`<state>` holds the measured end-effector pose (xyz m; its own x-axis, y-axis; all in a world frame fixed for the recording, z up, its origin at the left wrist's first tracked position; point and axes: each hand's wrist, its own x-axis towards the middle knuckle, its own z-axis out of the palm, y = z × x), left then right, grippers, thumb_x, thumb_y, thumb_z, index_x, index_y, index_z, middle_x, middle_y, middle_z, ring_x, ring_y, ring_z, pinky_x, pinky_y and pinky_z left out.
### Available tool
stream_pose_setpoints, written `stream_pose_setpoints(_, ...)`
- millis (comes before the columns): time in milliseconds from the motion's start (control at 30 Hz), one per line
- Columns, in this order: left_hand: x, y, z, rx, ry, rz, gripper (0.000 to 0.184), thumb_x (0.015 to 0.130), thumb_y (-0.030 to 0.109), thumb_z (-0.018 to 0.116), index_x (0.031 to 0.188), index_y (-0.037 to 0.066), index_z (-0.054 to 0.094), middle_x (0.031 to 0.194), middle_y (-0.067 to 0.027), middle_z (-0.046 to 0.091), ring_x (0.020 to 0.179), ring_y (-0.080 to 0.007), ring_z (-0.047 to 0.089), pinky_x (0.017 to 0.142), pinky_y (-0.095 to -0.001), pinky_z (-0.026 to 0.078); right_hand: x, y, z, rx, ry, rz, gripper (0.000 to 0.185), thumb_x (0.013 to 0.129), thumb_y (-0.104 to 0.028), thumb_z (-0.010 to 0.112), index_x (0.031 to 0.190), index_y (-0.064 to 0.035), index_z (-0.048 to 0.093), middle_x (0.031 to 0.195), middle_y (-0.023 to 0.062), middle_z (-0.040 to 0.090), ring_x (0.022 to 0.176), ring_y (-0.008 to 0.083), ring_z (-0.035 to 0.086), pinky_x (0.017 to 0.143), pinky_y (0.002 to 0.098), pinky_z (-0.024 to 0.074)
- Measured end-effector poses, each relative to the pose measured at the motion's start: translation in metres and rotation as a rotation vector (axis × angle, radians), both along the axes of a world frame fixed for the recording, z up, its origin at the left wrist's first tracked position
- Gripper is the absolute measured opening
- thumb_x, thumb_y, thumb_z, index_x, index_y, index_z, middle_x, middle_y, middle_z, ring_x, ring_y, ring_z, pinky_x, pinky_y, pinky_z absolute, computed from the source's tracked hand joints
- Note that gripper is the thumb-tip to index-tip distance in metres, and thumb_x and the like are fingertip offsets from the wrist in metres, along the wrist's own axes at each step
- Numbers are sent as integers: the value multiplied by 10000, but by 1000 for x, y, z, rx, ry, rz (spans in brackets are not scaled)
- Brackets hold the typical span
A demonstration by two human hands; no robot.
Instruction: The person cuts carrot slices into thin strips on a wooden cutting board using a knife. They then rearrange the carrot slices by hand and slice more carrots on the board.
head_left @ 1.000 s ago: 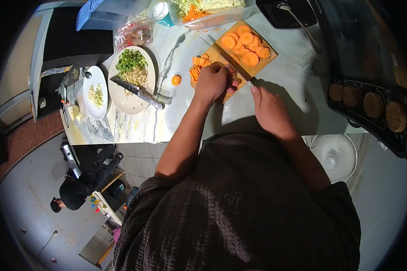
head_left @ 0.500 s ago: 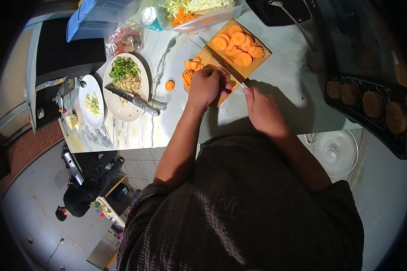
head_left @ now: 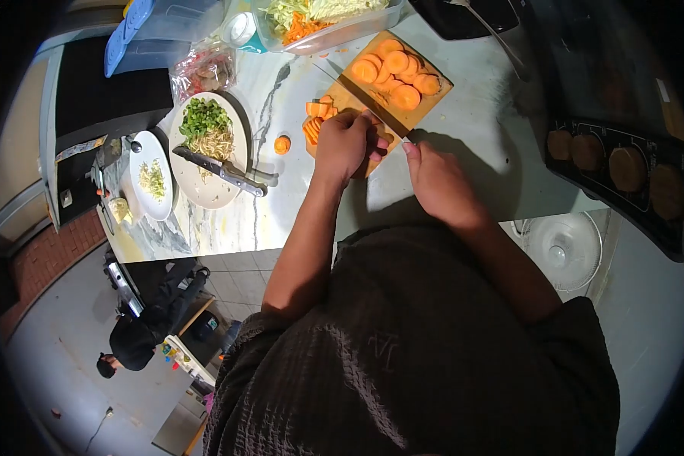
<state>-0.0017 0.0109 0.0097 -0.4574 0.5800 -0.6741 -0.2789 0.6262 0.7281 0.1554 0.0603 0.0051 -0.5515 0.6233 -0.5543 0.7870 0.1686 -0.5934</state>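
Note:
My right hand (head_left: 439, 178) is wrapped round the handle of a kitchen knife (head_left: 371, 102), its blade slanting up and left across a wooden cutting board (head_left: 433, 62). Just left of the blade, my left hand (head_left: 346, 148) has its fingers curled down on carrot, most of which they hide. Thick cut carrot pieces (head_left: 313, 129) lie at the board's left edge, beside my left knuckles. Beyond the knife, several round carrot slices (head_left: 406, 96) are spread over the far part of the board. One small carrot end (head_left: 282, 144) rests on the marble counter.
Left stands a plate (head_left: 219, 199) of chopped greens and sprouts, a second knife (head_left: 228, 173) across it. Further left is an oval dish (head_left: 153, 209). A plastic container (head_left: 342, 36) of shredded vegetables sits behind, and a stove (head_left: 608, 167) right. Another person (head_left: 133, 342) is in the background.
The view has shifted slightly. Both hands and the knife keep nearly the same place over the board, with the right hand only a little different in angle.

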Motion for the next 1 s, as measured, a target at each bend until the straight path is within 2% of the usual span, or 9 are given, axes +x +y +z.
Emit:
stream_pose_setpoints(433,0,-2,-3,-11,19,-19,296,984,219,517,872,-45,592,676,-119,654,492,-151,581,489,-268,463,22,-8,5,-8,-39,-44,462,1018,-411,351,1030,-5,570,921,308,630,924,509,586,844,556,456)
stream_pose_setpoints(700,-1,-2,-2,6,-5,-12,293,991,209,503,909,-55,599,684,-118,658,508,-146,582,497,-261,470,52,-13,14,51,-108,-23,369,1008,-370,413,978,-30,555,917,284,634,878,498,587,812,563,457)
stream_pose_setpoints(1000,0,-2,-2,9,22,-23,291,988,203,505,876,-53,587,689,-125,662,504,-149,586,496,-259,475,42,-13,11,45,-58,-49,400,1012,-377,394,986,-10,551,893,308,621,909,511,579,786,574,458)
